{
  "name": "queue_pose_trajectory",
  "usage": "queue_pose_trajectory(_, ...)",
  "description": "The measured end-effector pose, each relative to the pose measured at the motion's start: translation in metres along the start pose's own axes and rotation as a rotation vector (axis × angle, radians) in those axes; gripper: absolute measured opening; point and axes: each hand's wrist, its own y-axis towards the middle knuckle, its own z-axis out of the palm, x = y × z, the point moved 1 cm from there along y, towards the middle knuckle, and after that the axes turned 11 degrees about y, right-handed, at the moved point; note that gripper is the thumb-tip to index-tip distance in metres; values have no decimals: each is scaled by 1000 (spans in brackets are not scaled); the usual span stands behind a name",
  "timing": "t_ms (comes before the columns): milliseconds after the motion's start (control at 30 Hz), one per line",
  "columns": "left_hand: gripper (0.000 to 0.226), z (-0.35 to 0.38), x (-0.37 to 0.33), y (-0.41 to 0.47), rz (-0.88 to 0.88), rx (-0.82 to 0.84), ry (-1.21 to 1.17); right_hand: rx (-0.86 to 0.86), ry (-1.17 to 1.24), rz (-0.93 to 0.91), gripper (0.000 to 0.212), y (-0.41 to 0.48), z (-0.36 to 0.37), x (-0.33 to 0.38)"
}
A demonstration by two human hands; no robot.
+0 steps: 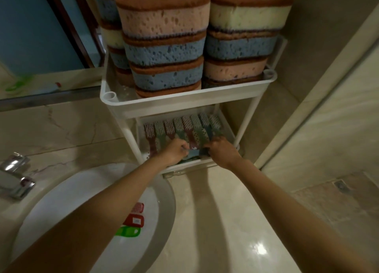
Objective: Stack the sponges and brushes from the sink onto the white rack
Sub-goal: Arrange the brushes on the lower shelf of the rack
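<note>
The white rack [164, 101] stands on the counter beside the sink [164, 190]. Its top tray holds stacks of pink, blue and cream sponges [166, 53] with brown scrub tops. On the lower shelf several brushes [184, 127] lie side by side, bristles up. Both hands reach into that shelf. My left hand [176, 150] is closed around the handle ends of the brushes. My right hand [221, 150] is closed on brush handles at the row's right end. In the sink lie red brushes [136, 219] and a green brush [128, 231], partly hidden by my left forearm.
A chrome tap [14, 176] stands at the sink's left. A mirror [37, 36] covers the wall behind. The marble counter [225, 221] stretches in front of the rack. A tiled shower floor with a drain [341, 185] lies lower right.
</note>
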Motion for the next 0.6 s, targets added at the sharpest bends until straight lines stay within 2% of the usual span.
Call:
queue_pose_trajectory(100,17,13,4,7,-15,-8,54,46,-16,64,35,1,-1,0)
queue_pose_trajectory(233,21,22,2,13,-37,-91,69,-10,-25,151,29,1,-1,-3)
queue_pose_trajectory(400,6,30,5,16,-23,-154,93,-59,1,216,25,-3,3,-2)
queue_pose_trajectory(600,19,32,9,11,-16,-132,114,-80,-3,242,22,-9,4,-1)
